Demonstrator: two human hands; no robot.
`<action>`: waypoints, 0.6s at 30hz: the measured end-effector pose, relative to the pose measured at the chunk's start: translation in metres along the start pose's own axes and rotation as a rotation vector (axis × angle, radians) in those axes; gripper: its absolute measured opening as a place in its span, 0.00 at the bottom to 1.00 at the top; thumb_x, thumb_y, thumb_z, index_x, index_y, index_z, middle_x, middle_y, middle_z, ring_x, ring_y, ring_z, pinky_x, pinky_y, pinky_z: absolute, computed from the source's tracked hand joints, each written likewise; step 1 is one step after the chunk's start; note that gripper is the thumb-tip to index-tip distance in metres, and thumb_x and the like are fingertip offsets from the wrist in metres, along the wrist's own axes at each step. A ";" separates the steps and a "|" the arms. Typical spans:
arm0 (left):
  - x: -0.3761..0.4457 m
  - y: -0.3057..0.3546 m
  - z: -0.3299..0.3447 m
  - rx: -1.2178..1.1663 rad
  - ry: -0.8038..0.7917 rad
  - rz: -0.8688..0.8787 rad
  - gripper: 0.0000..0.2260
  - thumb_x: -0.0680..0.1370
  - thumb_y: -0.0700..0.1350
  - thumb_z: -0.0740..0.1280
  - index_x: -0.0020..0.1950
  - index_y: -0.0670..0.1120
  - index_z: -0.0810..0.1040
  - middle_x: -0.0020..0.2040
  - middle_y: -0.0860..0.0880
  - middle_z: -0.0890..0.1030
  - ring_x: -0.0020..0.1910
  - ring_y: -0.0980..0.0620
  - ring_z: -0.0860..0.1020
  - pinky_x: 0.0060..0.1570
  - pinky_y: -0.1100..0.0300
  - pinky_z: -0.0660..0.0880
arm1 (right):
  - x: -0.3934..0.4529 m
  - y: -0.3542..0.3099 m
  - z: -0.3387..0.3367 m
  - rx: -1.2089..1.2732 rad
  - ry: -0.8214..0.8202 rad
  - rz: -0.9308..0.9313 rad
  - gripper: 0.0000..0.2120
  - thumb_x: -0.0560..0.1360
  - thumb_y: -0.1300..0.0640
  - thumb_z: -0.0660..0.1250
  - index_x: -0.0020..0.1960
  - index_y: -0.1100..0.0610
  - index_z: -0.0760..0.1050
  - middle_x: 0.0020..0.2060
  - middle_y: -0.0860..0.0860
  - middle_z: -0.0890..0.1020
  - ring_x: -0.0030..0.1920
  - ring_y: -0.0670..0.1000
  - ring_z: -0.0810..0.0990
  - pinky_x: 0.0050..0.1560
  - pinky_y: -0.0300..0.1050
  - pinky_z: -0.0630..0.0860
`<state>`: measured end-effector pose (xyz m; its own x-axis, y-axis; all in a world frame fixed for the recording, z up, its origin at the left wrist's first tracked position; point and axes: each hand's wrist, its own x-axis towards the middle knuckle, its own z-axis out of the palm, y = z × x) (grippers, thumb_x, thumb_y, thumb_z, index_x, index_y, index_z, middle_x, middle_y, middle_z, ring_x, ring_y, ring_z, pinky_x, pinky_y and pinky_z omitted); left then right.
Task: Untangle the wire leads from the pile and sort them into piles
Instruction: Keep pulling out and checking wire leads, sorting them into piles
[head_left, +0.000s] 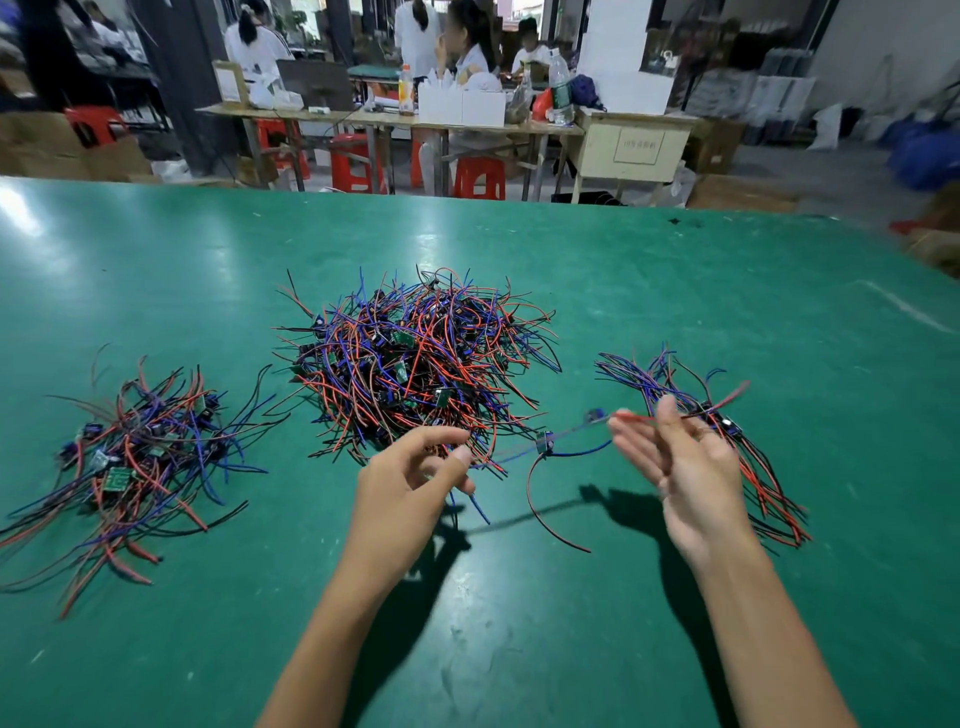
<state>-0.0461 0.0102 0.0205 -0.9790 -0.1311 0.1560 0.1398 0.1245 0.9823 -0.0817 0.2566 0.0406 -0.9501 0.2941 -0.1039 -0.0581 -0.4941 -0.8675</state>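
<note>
A big tangled pile of red, blue and black wire leads (415, 364) with small green boards lies mid-table. A smaller sorted pile (135, 457) lies at the left and another sorted pile (696, 410) at the right. My left hand (410, 483) pinches wire ends at the big pile's near edge. My right hand (680, 462) is raised beside the right pile with fingers spread and a red wire end at its fingertips; whether it grips the wire is unclear. A lead with a small board (543, 444) stretches blurred between the two hands, its black wire hanging down.
The green table mat (519, 623) stretches wide around the piles. Beyond its far edge stand work tables, red stools (478, 176) and several people in white.
</note>
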 end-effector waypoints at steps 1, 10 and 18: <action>0.001 0.000 -0.001 -0.025 0.033 0.000 0.05 0.80 0.42 0.70 0.53 0.51 0.84 0.34 0.46 0.84 0.29 0.59 0.78 0.31 0.72 0.71 | 0.004 -0.006 -0.002 0.085 0.009 -0.053 0.08 0.82 0.55 0.63 0.49 0.59 0.71 0.42 0.59 0.87 0.43 0.53 0.88 0.42 0.40 0.84; -0.003 0.001 0.004 0.061 0.061 0.020 0.09 0.81 0.37 0.66 0.51 0.49 0.83 0.34 0.48 0.83 0.30 0.60 0.77 0.29 0.72 0.70 | 0.022 -0.022 -0.037 0.175 0.355 -0.070 0.11 0.82 0.63 0.65 0.62 0.62 0.70 0.64 0.69 0.76 0.48 0.54 0.85 0.52 0.44 0.83; -0.010 -0.002 0.015 0.146 -0.033 0.009 0.10 0.82 0.38 0.65 0.50 0.51 0.83 0.34 0.49 0.83 0.34 0.56 0.83 0.29 0.72 0.71 | -0.007 -0.010 -0.012 -0.707 0.514 -0.774 0.32 0.75 0.48 0.70 0.74 0.41 0.60 0.74 0.39 0.72 0.31 0.52 0.86 0.44 0.56 0.83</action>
<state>-0.0390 0.0258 0.0158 -0.9826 -0.0968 0.1588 0.1280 0.2671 0.9551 -0.0709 0.2690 0.0443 -0.4902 0.6941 0.5272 -0.2301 0.4803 -0.8464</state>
